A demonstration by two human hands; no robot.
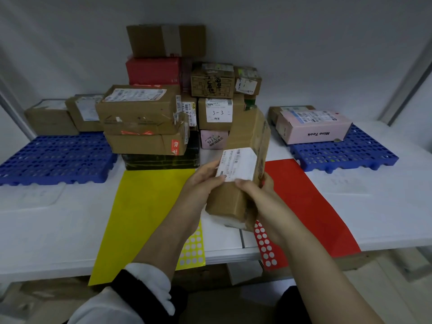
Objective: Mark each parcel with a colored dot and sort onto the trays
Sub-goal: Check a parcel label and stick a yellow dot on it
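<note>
I hold a long brown cardboard parcel (243, 146) tilted above the table's middle, its white shipping label facing me. My left hand (203, 181) grips its left side at the label. My right hand (254, 192) grips the right side lower down. Under the hands lie a yellow dot-sticker sheet (192, 250) and a red dot-sticker sheet (266, 251). A yellow paper (140, 206) lies at centre left and a red paper (308, 202) at centre right. Blue trays stand at the left (53, 157) and the right (348, 153).
A pile of parcels (149, 118) stands at the back centre against the wall. Two brown boxes (65, 115) sit on the left tray. A pink box (313, 127) and another box behind it sit on the right tray. The table's front edge runs near my forearms.
</note>
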